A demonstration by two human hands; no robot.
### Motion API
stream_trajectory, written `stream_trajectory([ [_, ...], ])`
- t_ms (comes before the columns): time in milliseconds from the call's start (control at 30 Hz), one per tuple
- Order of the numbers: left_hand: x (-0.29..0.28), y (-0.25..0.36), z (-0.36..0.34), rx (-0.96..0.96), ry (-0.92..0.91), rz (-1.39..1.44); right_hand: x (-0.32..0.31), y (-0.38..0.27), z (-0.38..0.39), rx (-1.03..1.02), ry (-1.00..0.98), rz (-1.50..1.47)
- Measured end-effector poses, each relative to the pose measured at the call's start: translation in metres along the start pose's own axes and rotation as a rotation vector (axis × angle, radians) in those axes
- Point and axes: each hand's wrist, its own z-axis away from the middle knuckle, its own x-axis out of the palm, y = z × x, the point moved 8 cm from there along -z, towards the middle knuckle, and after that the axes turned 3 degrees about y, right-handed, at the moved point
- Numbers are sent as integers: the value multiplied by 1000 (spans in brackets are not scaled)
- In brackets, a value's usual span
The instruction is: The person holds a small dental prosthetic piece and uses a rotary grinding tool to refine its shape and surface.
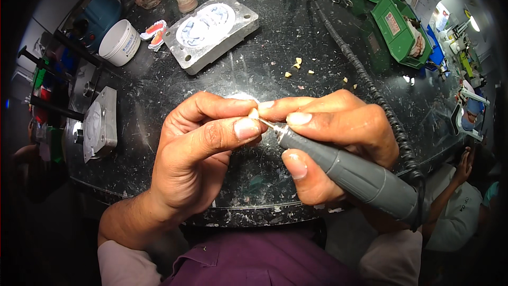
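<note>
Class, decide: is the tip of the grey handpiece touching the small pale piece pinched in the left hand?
Touching. The head view shows the grey handpiece in the right hand, its metal tip meeting the small pale piece pinched by the left hand, no gap visible.

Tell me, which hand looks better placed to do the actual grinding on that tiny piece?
Probably the right hand: it grips the grey rotary handpiece, tip at the small pale piece pinched by the left hand.

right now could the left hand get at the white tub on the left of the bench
Probably not at once: the left hand is pinching a small piece against the grey handpiece. The bench toward the white tub looks unobstructed.
</note>
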Motion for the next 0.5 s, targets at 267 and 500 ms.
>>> stream_trajectory([
  [267, -2, -3, 0, -33, 5, 43, 2, 0, 0, -29, -29, 9],
  [500, 4, 21, 1, 301, -9, -339, -3, 5, 2, 66, 15, -119],
])
